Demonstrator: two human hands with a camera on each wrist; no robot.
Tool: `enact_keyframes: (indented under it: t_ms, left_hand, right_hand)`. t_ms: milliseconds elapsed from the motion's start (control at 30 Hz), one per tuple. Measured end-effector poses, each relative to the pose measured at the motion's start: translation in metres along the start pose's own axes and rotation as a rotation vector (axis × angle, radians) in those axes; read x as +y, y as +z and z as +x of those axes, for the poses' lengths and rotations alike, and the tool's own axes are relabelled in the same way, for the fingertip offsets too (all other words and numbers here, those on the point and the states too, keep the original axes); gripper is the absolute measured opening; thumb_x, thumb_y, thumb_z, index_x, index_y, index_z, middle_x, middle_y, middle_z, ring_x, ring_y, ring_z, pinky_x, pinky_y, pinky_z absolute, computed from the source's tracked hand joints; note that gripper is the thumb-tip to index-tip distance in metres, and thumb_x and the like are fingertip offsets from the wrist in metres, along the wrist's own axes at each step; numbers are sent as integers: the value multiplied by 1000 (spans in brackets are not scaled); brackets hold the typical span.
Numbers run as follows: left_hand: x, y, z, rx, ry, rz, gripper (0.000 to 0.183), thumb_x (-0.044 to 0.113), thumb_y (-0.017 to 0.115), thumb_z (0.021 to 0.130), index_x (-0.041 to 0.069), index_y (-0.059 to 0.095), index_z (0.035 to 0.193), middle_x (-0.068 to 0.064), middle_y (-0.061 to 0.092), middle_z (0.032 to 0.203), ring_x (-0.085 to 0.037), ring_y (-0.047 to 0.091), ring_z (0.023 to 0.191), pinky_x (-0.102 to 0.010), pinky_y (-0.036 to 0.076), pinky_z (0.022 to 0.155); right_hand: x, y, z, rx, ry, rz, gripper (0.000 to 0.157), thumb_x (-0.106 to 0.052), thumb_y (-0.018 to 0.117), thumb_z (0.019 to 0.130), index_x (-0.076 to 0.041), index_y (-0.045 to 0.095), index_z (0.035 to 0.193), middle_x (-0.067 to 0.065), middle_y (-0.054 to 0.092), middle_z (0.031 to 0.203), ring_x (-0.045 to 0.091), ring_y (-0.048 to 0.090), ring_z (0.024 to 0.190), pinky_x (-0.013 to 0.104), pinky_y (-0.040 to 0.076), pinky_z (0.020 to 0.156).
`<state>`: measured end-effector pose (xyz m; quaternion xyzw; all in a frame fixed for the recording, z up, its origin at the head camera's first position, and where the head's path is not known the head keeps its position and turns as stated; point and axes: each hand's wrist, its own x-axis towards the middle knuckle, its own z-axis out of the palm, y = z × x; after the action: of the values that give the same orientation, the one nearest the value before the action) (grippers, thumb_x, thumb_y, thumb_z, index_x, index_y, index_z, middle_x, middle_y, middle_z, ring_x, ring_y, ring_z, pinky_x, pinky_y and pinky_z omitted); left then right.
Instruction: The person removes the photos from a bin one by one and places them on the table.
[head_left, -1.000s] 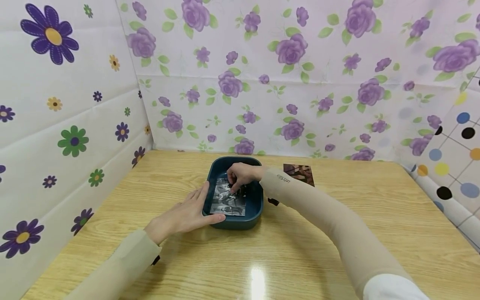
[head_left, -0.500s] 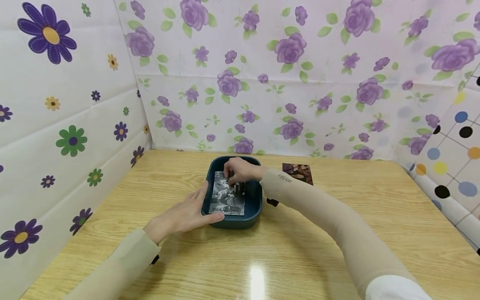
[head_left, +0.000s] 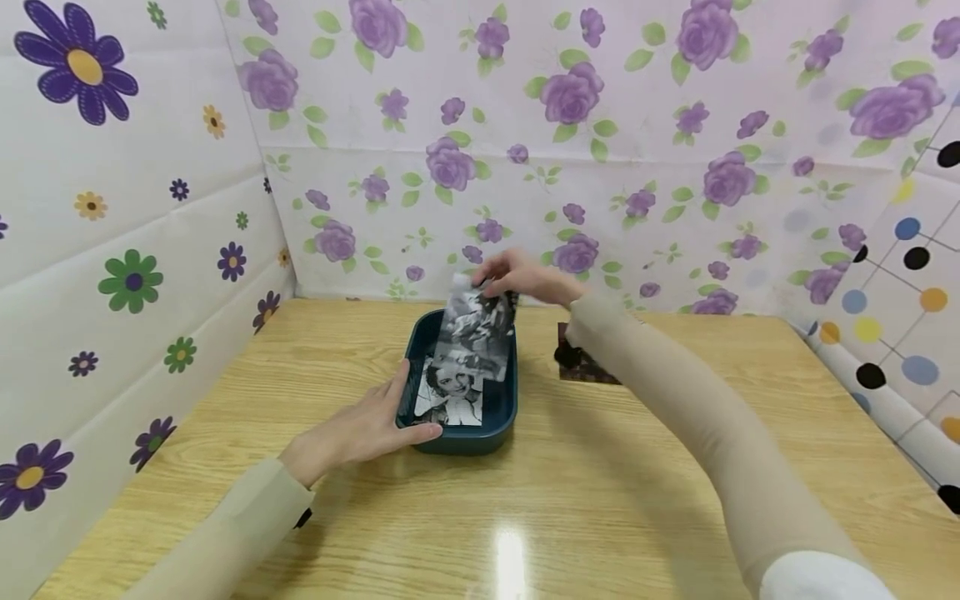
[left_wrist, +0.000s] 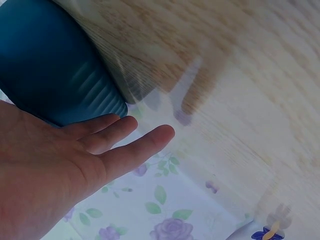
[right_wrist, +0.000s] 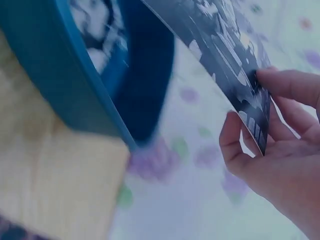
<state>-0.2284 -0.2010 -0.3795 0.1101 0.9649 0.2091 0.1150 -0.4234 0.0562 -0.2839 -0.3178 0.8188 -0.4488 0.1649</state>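
A black-and-white photo [head_left: 474, 329] hangs tilted over the dark blue box [head_left: 501, 433], its top end pinched between the thumb and fingers of my right hand [head_left: 525, 277]. The right wrist view shows this photo [right_wrist: 220, 55] and the thumb pressed on its face. Beneath it, another black-and-white photo [head_left: 453, 392], a portrait, lies inside the box. My left hand [head_left: 360, 429] rests at the box's near left side, fingers along the wall and thumb by the front rim. In the left wrist view the left hand [left_wrist: 90, 160] has its fingers extended beside the box [left_wrist: 55, 60].
A dark brown-toned photo [head_left: 588, 367] lies on the wooden table [head_left: 420, 525] to the right of the box, partly covered by my right forearm. Flower-patterned cloth [head_left: 510, 183] stands behind the table's back edge, with more on the left and a dotted sheet at right.
My right hand has lifted the top photo up and toward the back, out of the box, uncovering the portrait photo below. The left hand keeps its place at the box.
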Motion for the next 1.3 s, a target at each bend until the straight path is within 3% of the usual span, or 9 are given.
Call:
enact_keyframes:
  t_ms: [133, 300, 467, 600, 733, 900, 1033, 1133, 1300]
  left_hand:
    - [-1, -1, -1, 11, -1, 6, 115, 82, 47, 79, 21, -15, 155, -22, 14, 160, -43, 21, 146, -62, 27, 111]
    - [-3, -2, -2, 13, -12, 3, 116, 82, 47, 78, 21, -15, 155, -21, 13, 161, -42, 21, 146, -62, 27, 111]
    - [-4, -2, -3, 14, -18, -1, 116, 83, 48, 77, 22, -14, 155, -20, 13, 161, -41, 21, 147, -61, 27, 112]
    - [-4, -1, -3, 14, -9, -6, 116, 82, 49, 78, 21, -14, 155, -21, 15, 160, -42, 22, 146, -61, 27, 112]
    - [-4, -1, -2, 20, -5, -3, 116, 82, 48, 78, 22, -14, 155, -22, 16, 160, -42, 24, 145, -61, 28, 111]
    - [-4, -1, -1, 23, -11, -7, 116, 82, 48, 78, 24, -15, 154, -22, 17, 160, -42, 25, 145, -61, 28, 111]
    - [-2, 0, -1, 20, -8, -5, 115, 82, 48, 78, 24, -15, 154, -22, 17, 159, -42, 25, 145, -61, 29, 111]
    - [-1, 1, 0, 22, 1, -6, 116, 82, 48, 78, 23, -14, 155, -23, 18, 159, -42, 26, 144, -61, 30, 111]
    - [1, 2, 0, 29, 13, -16, 116, 82, 49, 78, 21, -12, 155, -21, 18, 159, -41, 28, 144, -59, 31, 111]
  right_hand:
    - [11, -43, -21, 48, 31, 3, 19, -1, 64, 90, -2, 67, 108, 12, 63, 122, 24, 58, 114, 41, 48, 98]
    - [47, -91, -57, 51, 105, -55, 20, -2, 63, 90, 1, 66, 110, 13, 60, 127, 23, 54, 115, 40, 47, 98]
    - [94, -130, -96, 0, 233, -74, 24, -4, 64, 91, 4, 64, 113, 12, 61, 123, 16, 55, 111, 35, 46, 97]
    - [123, -148, -123, -67, 331, -111, 25, -7, 66, 90, 3, 63, 112, 11, 59, 124, 15, 53, 111, 35, 44, 98]
    - [138, -150, -135, -53, 330, -210, 21, 0, 65, 85, 5, 63, 106, 18, 59, 121, 18, 53, 103, 35, 46, 88]
    - [148, -134, -132, 77, 282, -396, 16, 10, 60, 80, 6, 65, 95, 21, 64, 97, 20, 49, 77, 32, 42, 67]
    - [158, -123, -127, 160, 221, -541, 21, 13, 54, 73, 5, 64, 90, 18, 65, 88, 22, 48, 73, 30, 38, 62]
    - [168, -117, -126, 183, 187, -631, 24, 14, 51, 70, 3, 63, 88, 16, 64, 83, 24, 48, 72, 33, 38, 63]
    - [181, -109, -128, 230, 227, -683, 24, 11, 53, 72, -2, 63, 90, 16, 63, 87, 30, 50, 78, 58, 33, 82]
